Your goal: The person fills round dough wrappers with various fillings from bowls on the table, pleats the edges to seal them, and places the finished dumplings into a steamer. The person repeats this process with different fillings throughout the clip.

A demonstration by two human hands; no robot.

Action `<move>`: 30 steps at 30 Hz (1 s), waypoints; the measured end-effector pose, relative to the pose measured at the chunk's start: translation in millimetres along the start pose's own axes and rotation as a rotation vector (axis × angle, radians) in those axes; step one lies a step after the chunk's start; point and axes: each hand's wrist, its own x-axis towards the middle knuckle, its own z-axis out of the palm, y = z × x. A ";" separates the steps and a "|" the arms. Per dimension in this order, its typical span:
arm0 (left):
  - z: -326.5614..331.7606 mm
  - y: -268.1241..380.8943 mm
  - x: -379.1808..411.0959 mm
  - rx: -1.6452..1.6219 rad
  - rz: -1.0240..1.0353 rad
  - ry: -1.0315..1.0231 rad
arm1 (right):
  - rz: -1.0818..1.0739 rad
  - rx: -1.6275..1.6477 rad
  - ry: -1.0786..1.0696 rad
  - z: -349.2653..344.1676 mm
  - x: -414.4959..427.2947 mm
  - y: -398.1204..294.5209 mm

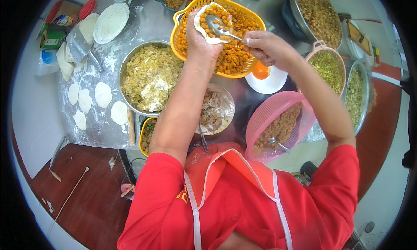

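Observation:
My left hand (203, 43) holds up a round dough wrapper (211, 39) over a yellow plastic basket (239, 74) of diced orange filling. Orange cubes lie on the wrapper. In my right hand (268, 47) is the handle of a metal spoon (216, 25), whose bowl rests over the cubes on the wrapper. Left of my left forearm stands a metal bowl (122, 87) of pale chopped filling dusted with white powder. Several flat dough rounds (103, 94) lie on the floured metal table (94, 132), beside a wooden rolling pin (131, 127).
A pink colander (260, 119) of brown filling and a bowl of minced filling (211, 113) stand near me. On the right are a peach basket (343, 67) and large bowls of filling. A white plate (267, 85) holds something orange. A dough scraper (78, 44) lies on the left.

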 end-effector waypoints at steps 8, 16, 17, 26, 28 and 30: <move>-2.2 35.4 0.3 0.200 0.220 0.031 | -0.147 -1.584 0.528 -3.2 31.3 2.9; 7.5 39.3 -19.0 0.019 0.112 0.070 | -0.348 -1.023 0.317 -22.7 36.6 7.8; 6.5 38.8 -18.4 0.001 0.113 0.069 | -0.393 -0.915 0.346 -23.8 30.1 8.1; 5.6 -4.0 -2.3 -0.137 0.026 0.138 | -0.747 -1.245 0.781 25.7 -0.4 13.3; 5.6 -9.7 4.7 -0.212 0.013 0.095 | -0.878 -1.340 0.833 31.1 0.9 15.5; 5.4 -10.9 6.6 -0.219 0.015 0.067 | -0.914 -1.396 0.837 31.5 2.1 15.5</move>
